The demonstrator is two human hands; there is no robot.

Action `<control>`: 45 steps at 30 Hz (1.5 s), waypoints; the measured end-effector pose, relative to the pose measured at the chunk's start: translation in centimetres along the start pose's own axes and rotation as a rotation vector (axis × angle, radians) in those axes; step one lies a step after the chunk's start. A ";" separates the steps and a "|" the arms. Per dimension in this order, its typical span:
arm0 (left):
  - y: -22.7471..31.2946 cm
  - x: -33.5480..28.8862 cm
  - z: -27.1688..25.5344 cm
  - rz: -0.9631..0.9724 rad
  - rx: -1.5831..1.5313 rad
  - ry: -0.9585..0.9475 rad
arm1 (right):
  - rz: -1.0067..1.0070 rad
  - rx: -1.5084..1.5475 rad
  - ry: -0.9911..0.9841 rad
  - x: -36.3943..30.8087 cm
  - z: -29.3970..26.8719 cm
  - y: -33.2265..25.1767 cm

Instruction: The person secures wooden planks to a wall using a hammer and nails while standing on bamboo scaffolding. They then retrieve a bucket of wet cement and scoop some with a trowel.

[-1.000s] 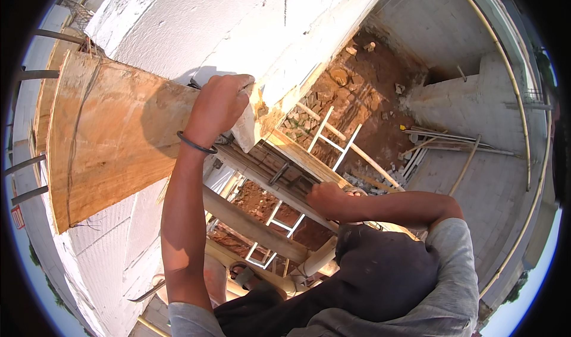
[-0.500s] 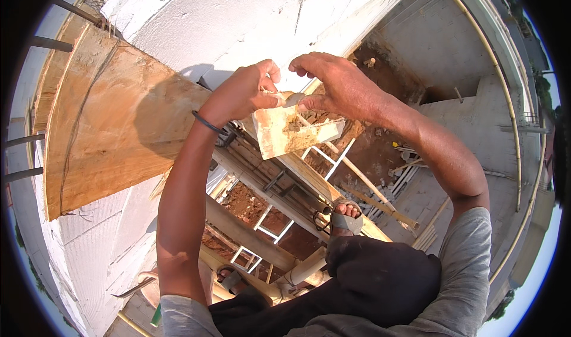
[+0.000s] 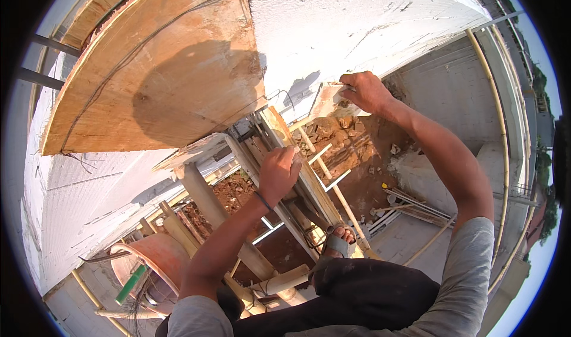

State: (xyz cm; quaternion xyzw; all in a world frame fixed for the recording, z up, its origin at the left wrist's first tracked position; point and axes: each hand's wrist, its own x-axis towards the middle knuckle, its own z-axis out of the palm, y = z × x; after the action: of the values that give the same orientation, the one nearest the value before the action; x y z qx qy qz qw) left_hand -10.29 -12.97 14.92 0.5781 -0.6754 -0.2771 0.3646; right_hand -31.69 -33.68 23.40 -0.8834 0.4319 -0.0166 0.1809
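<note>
My right hand (image 3: 370,92) grips a small offcut of wooden board (image 3: 331,101) by its upper edge, close against the white block wall (image 3: 357,25). The offcut is pale and stained, with ragged edges. My left hand (image 3: 279,173) is closed, low over the long planks (image 3: 318,185) beside my foot. What its fingers hold, if anything, is too small to make out. To the left of both hands, a large plywood panel (image 3: 172,69) with a dark wire across it stands against the wall, and my shadow falls on it.
An orange bucket (image 3: 157,254) with tools and a green handle hangs at lower left. Bamboo poles (image 3: 279,283) and planks carry my sandalled foot (image 3: 339,242). Far below lie reddish soil (image 3: 357,147) and white frames. Steel bars (image 3: 41,78) stick out at the far left.
My hands have moved apart. The right hand has carried the board offcut right, toward the wall; the left hand has let go of it and dropped toward the planks. The view has shifted too.
</note>
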 end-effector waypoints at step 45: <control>-7.0 3.4 4.7 -0.566 0.299 0.273 | -0.308 0.087 0.237 7.4 17.1 -1.8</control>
State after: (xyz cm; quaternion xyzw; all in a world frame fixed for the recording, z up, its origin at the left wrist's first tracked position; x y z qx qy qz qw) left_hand -10.26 -17.78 7.17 0.8213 -0.4662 -0.1852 0.2716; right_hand -22.46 -33.12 7.05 -0.9223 0.3086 -0.1666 0.1623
